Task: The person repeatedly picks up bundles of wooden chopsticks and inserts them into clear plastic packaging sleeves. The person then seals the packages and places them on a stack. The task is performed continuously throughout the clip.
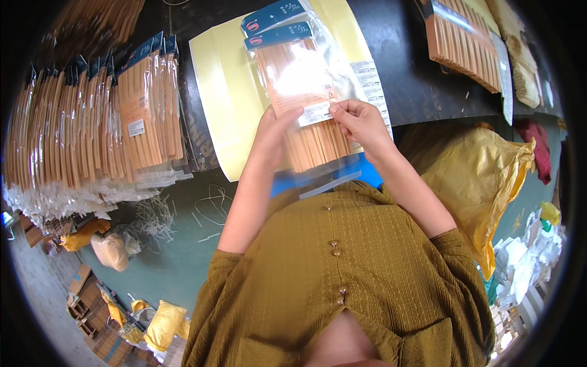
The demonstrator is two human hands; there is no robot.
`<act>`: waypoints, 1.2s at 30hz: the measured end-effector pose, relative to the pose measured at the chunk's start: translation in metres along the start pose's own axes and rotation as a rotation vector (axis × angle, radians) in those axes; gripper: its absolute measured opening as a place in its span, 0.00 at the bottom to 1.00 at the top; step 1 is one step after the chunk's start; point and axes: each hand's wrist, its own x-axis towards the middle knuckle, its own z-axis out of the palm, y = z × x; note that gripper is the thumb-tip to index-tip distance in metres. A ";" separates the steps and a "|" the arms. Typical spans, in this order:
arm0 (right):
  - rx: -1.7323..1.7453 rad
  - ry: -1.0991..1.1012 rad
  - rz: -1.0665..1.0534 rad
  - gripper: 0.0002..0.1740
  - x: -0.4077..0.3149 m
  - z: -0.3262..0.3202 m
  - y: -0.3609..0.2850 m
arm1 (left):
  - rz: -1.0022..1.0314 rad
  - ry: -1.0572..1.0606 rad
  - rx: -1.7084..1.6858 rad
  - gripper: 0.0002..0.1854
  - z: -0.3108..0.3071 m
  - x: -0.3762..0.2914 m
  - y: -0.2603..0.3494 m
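A clear plastic packet of wooden chopstick-like sticks (316,147) lies before me, with a dark blue header card (278,36) at its far end. My left hand (270,135) grips the packet's left edge, thumb on top near a white printed label (316,115). On the right, my right hand (362,123) pinches the label's corner between thumb and forefinger. The label lies across the packet; whether it is fully stuck down I cannot tell. Glare hides part of the packet. Beneath it are another blue-headed packet (270,16) and a yellowish backing sheet (211,91) with printed labels (370,82) along its right side.
Many similar packets (69,128) stand in a row at the left of the dark table (403,98). More stick bundles (463,46) lie at the far right. A yellow sack (472,169) hangs below the right table edge. White scraps (156,215) litter the green floor.
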 end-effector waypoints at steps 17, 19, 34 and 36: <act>-0.769 0.272 -0.375 0.15 0.012 -0.010 0.023 | 0.052 0.013 0.091 0.26 -0.006 -0.003 -0.006; -0.599 0.252 -0.415 0.15 0.011 -0.017 0.024 | 0.099 0.031 0.077 0.26 -0.017 -0.010 0.006; -0.143 0.283 -0.387 0.09 -0.029 -0.084 0.000 | 0.485 0.651 1.481 0.35 -0.186 -0.065 0.224; -0.158 0.311 -0.409 0.09 -0.030 -0.092 -0.009 | 0.469 0.610 1.638 0.35 -0.193 -0.052 0.198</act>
